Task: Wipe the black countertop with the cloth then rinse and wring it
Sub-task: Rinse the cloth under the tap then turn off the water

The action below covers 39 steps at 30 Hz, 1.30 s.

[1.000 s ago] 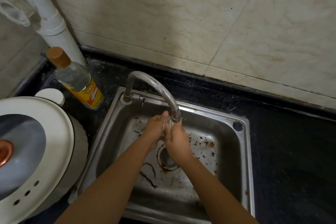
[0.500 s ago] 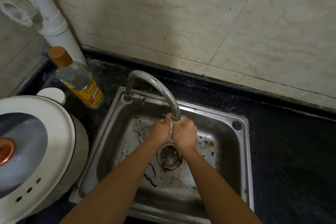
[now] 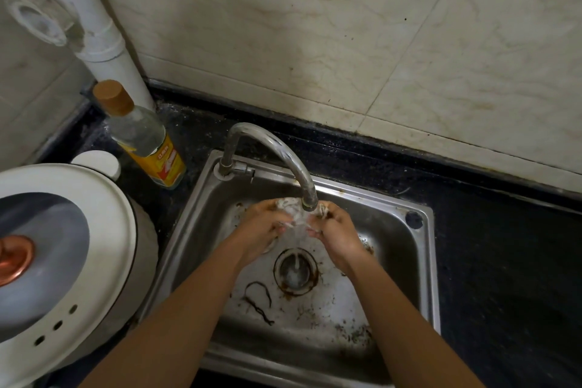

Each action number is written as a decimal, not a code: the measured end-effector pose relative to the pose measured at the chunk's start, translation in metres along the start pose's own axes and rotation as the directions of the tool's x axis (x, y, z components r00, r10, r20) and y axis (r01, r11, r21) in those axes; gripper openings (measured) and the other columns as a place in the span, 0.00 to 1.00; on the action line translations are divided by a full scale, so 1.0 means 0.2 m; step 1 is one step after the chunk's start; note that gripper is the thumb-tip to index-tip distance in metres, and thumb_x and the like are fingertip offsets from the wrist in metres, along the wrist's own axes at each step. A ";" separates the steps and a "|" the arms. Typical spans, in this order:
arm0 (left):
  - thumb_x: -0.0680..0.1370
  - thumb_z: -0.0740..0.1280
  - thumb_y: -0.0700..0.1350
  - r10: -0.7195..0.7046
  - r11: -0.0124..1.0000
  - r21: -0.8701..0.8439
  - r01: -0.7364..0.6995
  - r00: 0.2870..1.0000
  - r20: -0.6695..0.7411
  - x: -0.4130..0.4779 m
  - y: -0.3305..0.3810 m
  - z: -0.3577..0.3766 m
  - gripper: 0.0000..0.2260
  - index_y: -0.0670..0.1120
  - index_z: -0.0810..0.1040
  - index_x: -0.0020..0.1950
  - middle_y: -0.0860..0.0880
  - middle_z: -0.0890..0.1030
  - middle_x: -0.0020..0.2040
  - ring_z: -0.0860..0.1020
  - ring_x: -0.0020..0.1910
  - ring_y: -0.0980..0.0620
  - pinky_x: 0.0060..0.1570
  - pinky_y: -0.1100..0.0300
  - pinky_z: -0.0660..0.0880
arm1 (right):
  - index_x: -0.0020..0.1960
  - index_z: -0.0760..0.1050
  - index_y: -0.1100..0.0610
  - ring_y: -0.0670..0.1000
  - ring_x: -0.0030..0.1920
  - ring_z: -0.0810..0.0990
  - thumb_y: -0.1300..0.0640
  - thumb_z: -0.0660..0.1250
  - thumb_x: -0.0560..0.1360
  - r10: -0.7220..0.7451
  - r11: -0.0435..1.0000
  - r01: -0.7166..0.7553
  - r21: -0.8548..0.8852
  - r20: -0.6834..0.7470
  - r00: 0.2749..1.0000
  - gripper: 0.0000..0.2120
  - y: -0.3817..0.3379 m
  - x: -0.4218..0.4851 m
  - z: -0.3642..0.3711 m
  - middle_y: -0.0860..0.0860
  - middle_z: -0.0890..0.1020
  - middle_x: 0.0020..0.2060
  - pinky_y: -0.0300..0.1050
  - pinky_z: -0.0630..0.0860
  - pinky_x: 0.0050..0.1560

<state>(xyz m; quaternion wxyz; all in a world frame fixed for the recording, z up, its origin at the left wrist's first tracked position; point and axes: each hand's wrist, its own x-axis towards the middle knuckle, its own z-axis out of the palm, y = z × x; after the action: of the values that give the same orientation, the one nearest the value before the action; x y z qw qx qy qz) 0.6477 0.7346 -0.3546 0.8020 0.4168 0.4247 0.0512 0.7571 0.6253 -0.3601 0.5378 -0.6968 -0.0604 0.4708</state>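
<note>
Under the curved steel tap [image 3: 277, 154] a small pale cloth [image 3: 294, 213] is stretched between my two hands, and water runs from the spout over it down to the drain [image 3: 296, 272]. My left hand [image 3: 266, 227] grips the cloth's left end, my right hand [image 3: 335, 231] grips its right end. Both hands are over the steel sink [image 3: 419, 261], which is stained with dark debris. The black countertop [image 3: 504, 246] surrounds the sink.
A glass bottle [image 3: 145, 135] with a brown cap and yellow label stands left of the tap. A white cooker lid [image 3: 59, 258] fills the left side, with a white cap [image 3: 97, 162] behind it. A white pipe [image 3: 94, 25] runs down the corner of the tiled wall.
My hands have drawn apart, spreading the cloth out under the running water; before, they were pressed together beneath the spout.
</note>
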 end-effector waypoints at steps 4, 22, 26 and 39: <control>0.81 0.58 0.53 -0.116 0.985 0.124 0.123 0.992 -0.058 0.01 0.01 0.02 0.13 0.46 0.77 0.53 0.46 0.82 0.48 0.80 0.46 0.52 0.42 0.59 0.77 | 0.44 0.80 0.54 0.56 0.50 0.79 0.73 0.65 0.71 -0.073 0.997 0.074 -0.031 0.035 0.997 0.15 0.03 -0.02 -0.02 0.52 0.82 0.44 0.52 0.77 0.56; 0.71 0.70 0.32 0.088 0.955 0.285 -0.081 0.996 -0.012 0.06 -0.01 -0.04 0.20 0.45 0.78 0.61 0.45 0.81 0.56 0.79 0.55 0.51 0.53 0.60 0.76 | 0.61 0.74 0.62 0.46 0.36 0.77 0.62 0.64 0.78 0.164 0.974 -0.178 0.141 0.108 0.981 0.12 0.03 0.02 -0.03 0.56 0.80 0.48 0.39 0.75 0.36; 0.77 0.65 0.36 0.019 0.983 0.181 -0.013 0.999 -0.035 0.07 -0.04 0.00 0.13 0.42 0.77 0.61 0.44 0.81 0.54 0.79 0.53 0.51 0.53 0.61 0.76 | 0.64 0.72 0.61 0.51 0.46 0.80 0.71 0.62 0.75 0.059 0.974 -0.077 0.213 0.092 0.994 0.19 0.02 0.03 -0.03 0.58 0.80 0.54 0.40 0.76 0.39; 0.76 0.66 0.37 0.087 0.965 0.253 -0.074 0.995 -0.040 0.03 -0.05 -0.01 0.10 0.46 0.80 0.55 0.47 0.82 0.46 0.76 0.43 0.52 0.40 0.61 0.73 | 0.54 0.74 0.60 0.50 0.45 0.79 0.65 0.63 0.78 -0.001 0.990 -0.009 0.138 0.072 0.997 0.06 0.03 -0.01 0.03 0.55 0.81 0.46 0.42 0.76 0.41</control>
<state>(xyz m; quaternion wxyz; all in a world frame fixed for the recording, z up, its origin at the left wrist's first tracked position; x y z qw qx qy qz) 0.6469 0.7324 -0.3677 0.7288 0.5307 0.4308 0.0403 0.7486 0.6257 -0.3627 0.5813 -0.6405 -0.0456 0.4997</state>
